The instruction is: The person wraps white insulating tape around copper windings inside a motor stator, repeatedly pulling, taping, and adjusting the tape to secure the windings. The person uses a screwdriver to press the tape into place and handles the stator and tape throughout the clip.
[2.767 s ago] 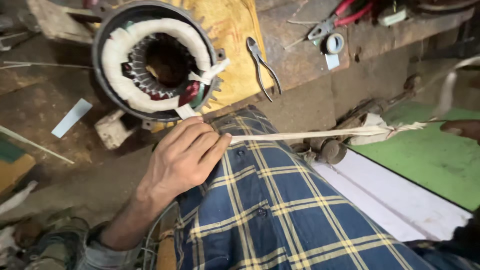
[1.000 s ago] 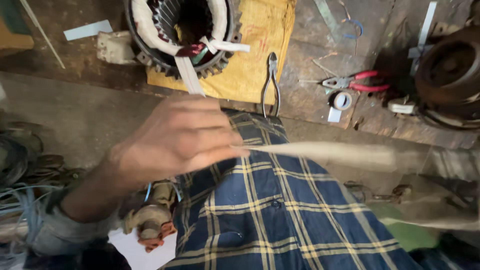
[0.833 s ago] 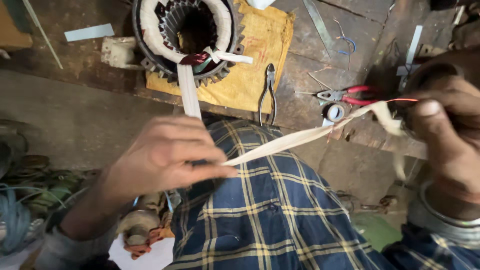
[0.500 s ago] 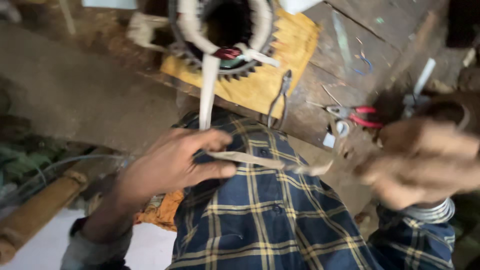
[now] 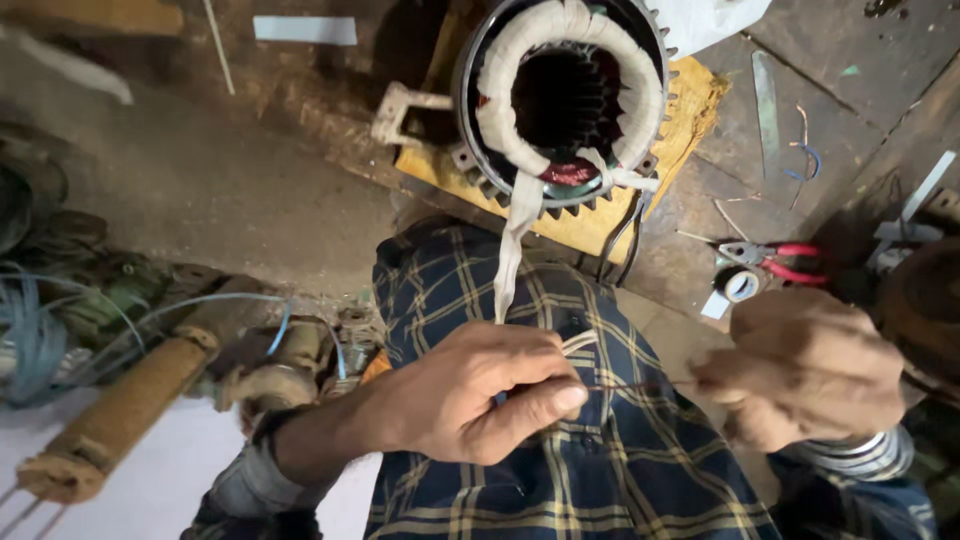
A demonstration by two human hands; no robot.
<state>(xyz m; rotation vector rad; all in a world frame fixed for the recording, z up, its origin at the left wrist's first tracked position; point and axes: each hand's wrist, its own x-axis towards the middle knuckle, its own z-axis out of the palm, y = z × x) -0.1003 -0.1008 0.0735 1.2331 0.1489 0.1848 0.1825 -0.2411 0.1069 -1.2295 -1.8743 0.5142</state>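
Over lap: L hand (image 5: 470,400) w/ tape (image 5: 515,240), R hand (image 5: 800,375) near.

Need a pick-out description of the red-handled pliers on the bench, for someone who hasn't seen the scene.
Start at the big round motor stator wrapped in white tape, on its yellow wooden board. Look down and right across the dark bench to the small red-handled pliers, above a small tape roll. Nothing else nearby has red grips.

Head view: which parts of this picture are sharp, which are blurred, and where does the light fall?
Head view: the left hand and the white tape it pinches are fairly sharp; the right hand is smeared by motion blur; the motor stator is clear, its white winding brightly lit and its bore dark; the red-handled pliers lie in dimmer light; the frame's edges bend slightly, like a wide lens.
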